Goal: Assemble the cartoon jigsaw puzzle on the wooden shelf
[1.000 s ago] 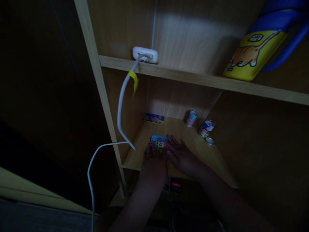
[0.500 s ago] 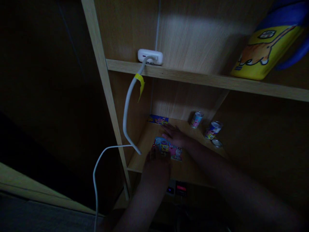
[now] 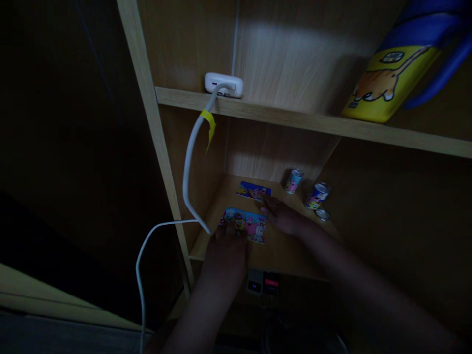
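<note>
On the lower wooden shelf lies a larger flat cartoon picture [image 3: 251,226], mostly light blue and pink. My left hand [image 3: 226,248] rests on its near left edge, palm down with fingers stretched out. Behind it is a narrower dark-blue cartoon strip [image 3: 250,190]. The fingertips of my right hand [image 3: 282,215] touch the right end of that strip, fingers extended. Whether the picture is one sheet or joined pieces is too dim to tell. Two small cartoon-printed tins, one at the back [image 3: 294,181] and one nearer [image 3: 317,195], stand right of the strip.
A round metal lid [image 3: 322,215] lies beside the nearer tin. On the upper shelf [image 3: 273,115] sit a white charger [image 3: 223,85] and a blue-and-yellow mug [image 3: 391,73]. The charger's cable [image 3: 189,167] hangs down in front of the left side. Small dark devices [image 3: 263,282] are below the shelf.
The dark-blue strip has slid to the right and out from the back left corner, with my right hand moving right alongside. My left hand stays on the larger picture. The view has shifted slightly.
</note>
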Action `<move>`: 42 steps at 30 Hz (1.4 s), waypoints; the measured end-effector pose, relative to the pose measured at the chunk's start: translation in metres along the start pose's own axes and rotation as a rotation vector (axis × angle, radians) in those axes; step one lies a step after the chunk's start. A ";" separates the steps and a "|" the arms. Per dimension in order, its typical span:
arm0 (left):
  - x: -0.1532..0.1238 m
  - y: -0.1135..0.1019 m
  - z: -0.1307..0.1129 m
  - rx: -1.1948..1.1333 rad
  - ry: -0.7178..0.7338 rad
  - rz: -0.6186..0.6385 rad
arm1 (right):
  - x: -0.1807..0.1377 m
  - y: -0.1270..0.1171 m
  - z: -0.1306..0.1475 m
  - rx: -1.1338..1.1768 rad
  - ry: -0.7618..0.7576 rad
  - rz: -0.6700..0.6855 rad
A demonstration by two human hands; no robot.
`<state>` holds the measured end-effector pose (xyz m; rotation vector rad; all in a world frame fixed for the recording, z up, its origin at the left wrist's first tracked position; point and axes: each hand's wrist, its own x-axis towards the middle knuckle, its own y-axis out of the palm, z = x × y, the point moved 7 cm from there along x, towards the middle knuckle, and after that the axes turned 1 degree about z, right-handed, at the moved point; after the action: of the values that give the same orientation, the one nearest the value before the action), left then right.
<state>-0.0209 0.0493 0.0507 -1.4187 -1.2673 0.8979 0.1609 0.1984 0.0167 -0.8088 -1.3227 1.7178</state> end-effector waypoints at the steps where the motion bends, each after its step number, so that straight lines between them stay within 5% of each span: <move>1: 0.001 0.000 0.002 0.007 -0.008 -0.012 | -0.015 -0.001 -0.003 -0.009 0.019 -0.012; 9: 0.007 -0.001 0.008 0.084 -0.067 -0.078 | -0.139 0.018 -0.021 -0.232 0.155 -0.191; 15: 0.018 0.013 0.014 0.113 -0.097 -0.097 | -0.167 0.022 -0.022 -0.281 0.217 -0.273; 22: 0.021 0.018 0.014 0.115 -0.041 -0.123 | -0.104 0.030 0.080 -0.083 -0.203 -0.267; 25: 0.018 0.011 0.014 0.129 -0.044 -0.144 | -0.064 0.027 0.107 -0.069 -0.227 -0.166; 28: 0.015 0.007 0.011 0.139 -0.044 -0.148 | -0.022 0.019 0.107 -0.113 -0.171 -0.050; 35: 0.017 0.014 -0.008 0.059 0.069 -0.046 | 0.064 0.006 0.074 -0.139 -0.029 -0.009; 42: 0.009 0.029 -0.044 -0.156 0.295 -0.045 | 0.098 0.005 0.050 -0.133 0.017 -0.001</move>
<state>0.0300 0.0504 0.0342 -1.5731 -1.1579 0.5447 0.0706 0.2615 0.0227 -0.8956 -1.4368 1.6319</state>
